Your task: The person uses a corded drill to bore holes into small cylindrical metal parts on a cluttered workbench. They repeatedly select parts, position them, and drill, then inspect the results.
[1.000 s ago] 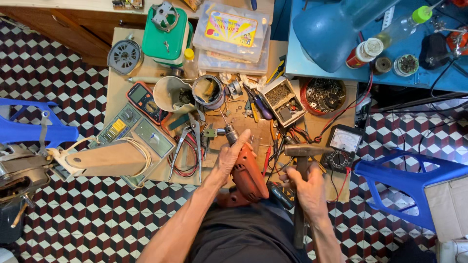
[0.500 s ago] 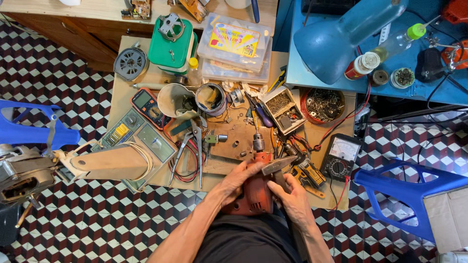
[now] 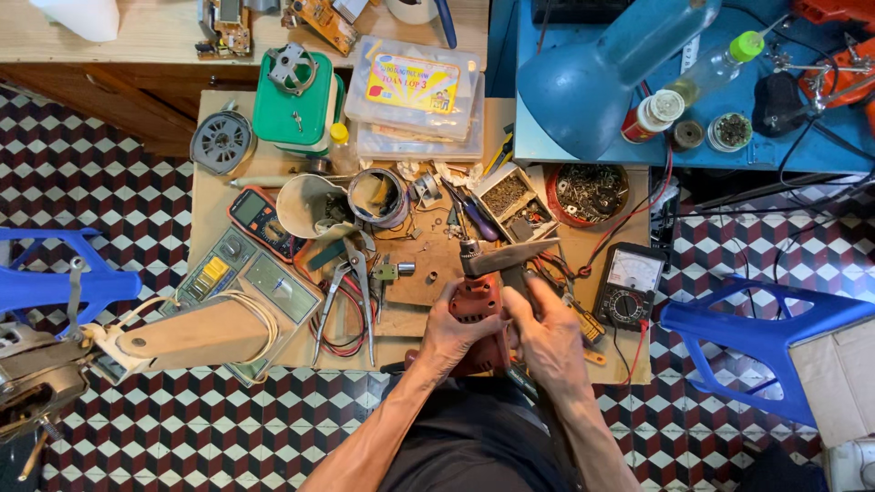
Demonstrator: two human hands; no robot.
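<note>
A red electric drill [image 3: 478, 301] lies on the low wooden table [image 3: 228, 109] in front of me, its metal chuck [image 3: 470, 253] pointing away. My left hand [image 3: 453, 330] grips the drill's body from the left. Next to it, my right hand [image 3: 550, 335] is closed around the dark handle of a hammer. The grey hammer head [image 3: 512, 256] rests across the drill just behind the chuck. Both hands touch over the drill.
Pliers [image 3: 352, 293], a digital meter [image 3: 259, 219], an analog meter [image 3: 629, 288], a red bowl of screws [image 3: 591, 191], cups and small parts crowd the table. Behind stand a green box [image 3: 296, 102], plastic cases [image 3: 417, 91] and a blue lamp [image 3: 583, 87]. Blue stools [image 3: 761, 326] flank me.
My hands have come together over the drill. The right hand has brought the hammer up from the table's right side, so its head now lies by the chuck.
</note>
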